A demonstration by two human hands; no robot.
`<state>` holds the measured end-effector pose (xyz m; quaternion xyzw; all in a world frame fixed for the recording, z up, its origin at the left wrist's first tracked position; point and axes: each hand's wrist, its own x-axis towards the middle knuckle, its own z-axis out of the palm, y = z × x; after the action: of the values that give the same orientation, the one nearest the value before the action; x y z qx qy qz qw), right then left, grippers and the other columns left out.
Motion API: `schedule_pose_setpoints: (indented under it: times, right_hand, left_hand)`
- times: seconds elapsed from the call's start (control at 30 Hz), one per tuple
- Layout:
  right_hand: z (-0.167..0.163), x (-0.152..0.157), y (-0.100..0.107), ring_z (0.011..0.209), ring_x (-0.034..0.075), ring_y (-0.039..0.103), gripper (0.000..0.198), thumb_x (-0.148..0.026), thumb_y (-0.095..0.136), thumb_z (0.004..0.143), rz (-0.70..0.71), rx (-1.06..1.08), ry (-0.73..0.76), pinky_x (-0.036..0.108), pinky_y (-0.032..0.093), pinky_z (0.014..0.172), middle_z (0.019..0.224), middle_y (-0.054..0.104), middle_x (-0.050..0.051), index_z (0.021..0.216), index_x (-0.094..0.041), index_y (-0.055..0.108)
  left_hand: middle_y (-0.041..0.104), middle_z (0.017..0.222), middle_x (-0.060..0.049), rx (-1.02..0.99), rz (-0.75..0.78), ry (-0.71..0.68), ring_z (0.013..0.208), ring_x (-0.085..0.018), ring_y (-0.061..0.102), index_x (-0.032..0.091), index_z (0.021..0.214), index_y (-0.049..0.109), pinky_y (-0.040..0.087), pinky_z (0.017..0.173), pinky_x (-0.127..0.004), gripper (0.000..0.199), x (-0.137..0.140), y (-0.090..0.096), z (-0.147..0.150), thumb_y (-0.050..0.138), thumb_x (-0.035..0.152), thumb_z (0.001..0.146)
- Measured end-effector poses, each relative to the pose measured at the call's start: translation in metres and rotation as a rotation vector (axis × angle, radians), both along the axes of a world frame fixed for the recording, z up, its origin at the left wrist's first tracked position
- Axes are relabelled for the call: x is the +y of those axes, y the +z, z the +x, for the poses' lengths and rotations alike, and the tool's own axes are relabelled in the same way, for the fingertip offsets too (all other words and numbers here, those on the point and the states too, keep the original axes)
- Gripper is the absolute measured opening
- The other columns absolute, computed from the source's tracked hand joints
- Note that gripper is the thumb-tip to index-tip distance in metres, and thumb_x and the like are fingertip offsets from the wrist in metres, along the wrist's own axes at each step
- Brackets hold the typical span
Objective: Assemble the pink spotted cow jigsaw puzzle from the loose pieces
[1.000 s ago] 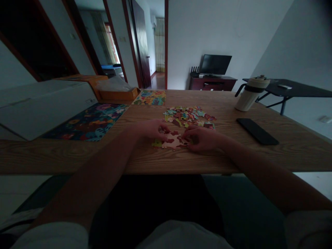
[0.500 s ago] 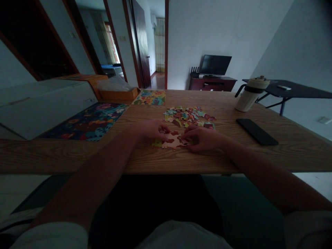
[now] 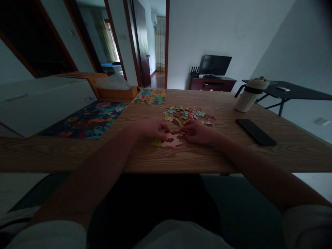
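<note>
A small joined section of jigsaw puzzle [image 3: 172,142], pink with brown patches and a yellow-green part at its left, lies on the wooden table. My left hand [image 3: 153,128] rests at its left side, fingers curled and gripping its upper left edge. At the upper right edge my right hand [image 3: 199,132] is closed, with a puzzle piece [image 3: 184,132] pinched in its fingertips; the fingers partly cover that piece. Just beyond both hands spreads a pile of loose puzzle pieces [image 3: 187,113] in mixed colours.
A black phone [image 3: 255,131] and a cream jug [image 3: 249,97] stand to the right on the table [image 3: 207,160]. At left lie a dark printed sheet [image 3: 88,121], a colourful picture sheet [image 3: 150,97], a white box [image 3: 49,103] and an orange tray [image 3: 119,92] with clear plastic.
My right hand has shifted slightly up and left along the joined section's right side. The pink part by its fingers at the lower right is no longer there. My left hand has hardly moved.
</note>
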<state>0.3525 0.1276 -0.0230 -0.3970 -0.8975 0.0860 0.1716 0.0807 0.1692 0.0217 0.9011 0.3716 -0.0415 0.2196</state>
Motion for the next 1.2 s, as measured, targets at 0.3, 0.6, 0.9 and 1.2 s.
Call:
schedule_pose_setpoints:
  times: [0.3, 0.6, 0.9, 1.2]
  right_hand:
    - [-0.013, -0.007, 0.0, 0.109, 0.026, 0.062, 0.033, -0.046, 0.061, 0.095, 0.033, 0.05, -0.021, 0.039, 0.047, 0.098, 0.117, 0.067, 0.011, 0.115, -0.025, 0.077]
    - [0.039, 0.019, 0.018, 0.081, 0.021, 0.063, 0.036, -0.042, 0.057, 0.092, 0.134, 0.527, -0.427, 0.036, 0.051, 0.074, 0.097, 0.07, 0.01, 0.11, -0.018, 0.076]
    - [0.098, 0.034, 0.026, 0.059, 0.016, 0.054, 0.035, -0.037, 0.06, 0.085, 0.078, 0.6, -0.766, 0.03, 0.044, 0.056, 0.075, 0.069, 0.008, 0.105, -0.013, 0.077]
    - [0.08, 0.047, 0.008, 0.08, 0.022, 0.07, 0.036, -0.035, 0.062, 0.09, -0.127, 0.154, -0.525, 0.035, 0.055, 0.077, 0.101, 0.077, 0.011, 0.12, -0.018, 0.074]
  left_hand:
    - [0.07, 0.108, -0.004, -0.049, 0.05, -0.113, 0.089, -0.02, 0.064, 0.028, 0.124, 0.071, 0.045, 0.08, -0.029, 0.047, -0.002, -0.002, 0.002, 0.062, 0.056, 0.088]
    - [0.066, 0.133, -0.008, -0.168, 0.336, -0.374, 0.126, -0.024, 0.056, 0.024, 0.125, 0.071, 0.038, 0.108, -0.034, 0.039, -0.023, -0.014, 0.027, 0.058, 0.045, 0.095]
    - [0.065, 0.139, -0.002, -0.145, 0.312, -0.426, 0.131, -0.022, 0.054, 0.026, 0.101, 0.078, 0.035, 0.111, -0.035, 0.025, -0.021, -0.014, 0.026, 0.059, 0.042, 0.097]
    - [0.058, 0.146, -0.003, -0.123, 0.279, -0.462, 0.134, -0.022, 0.052, 0.027, 0.122, 0.072, 0.031, 0.114, -0.036, 0.03, -0.024, -0.009, 0.028, 0.055, 0.036, 0.099]
